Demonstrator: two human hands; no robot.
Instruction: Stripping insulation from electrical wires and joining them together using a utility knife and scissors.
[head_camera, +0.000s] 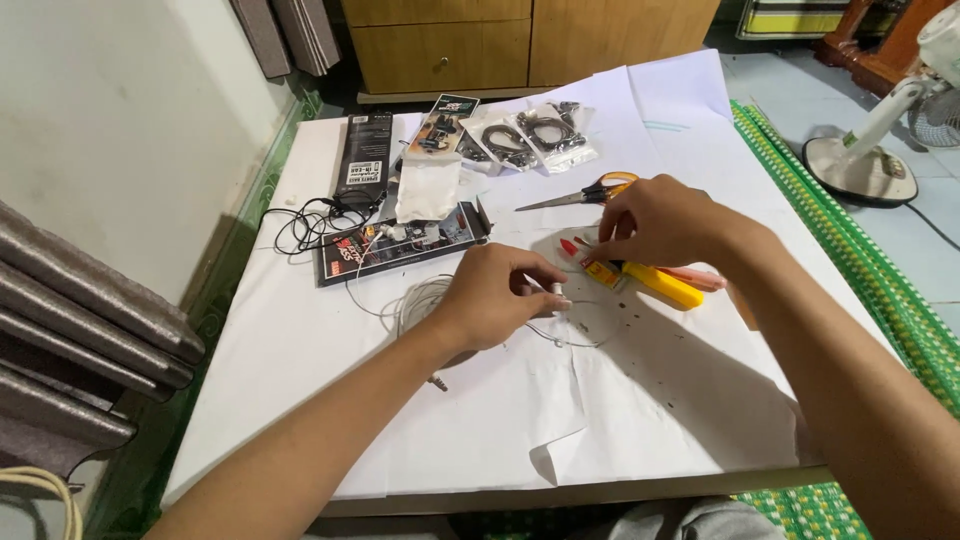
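Left hand (497, 297): fingers are pinching together on a small white piece at the end of a thin white cable (415, 300) — what the piece is stays too small to tell.
Right hand (655, 220): fingertips are curling down together over a small red-tipped item beside the yellow tool (667, 286); whether they are actually clamping it is hidden by the knuckles.
White cable: it is coiling in loose loops on the white paper sheet (480, 420), just left of and partly under the left hand, with a thin strand running out right below both hands.
Hidden: the yellow tool's near end is disappearing under the right hand.
Around: orange-handled scissors (590, 191) are lying just behind the right hand — further back, clear bags of black cables (530, 140), a black box (363, 150) and a flat dark package (395, 248) with a tangle of black wire (310, 222).
Cut off: a standing fan (880, 150) at the right edge.
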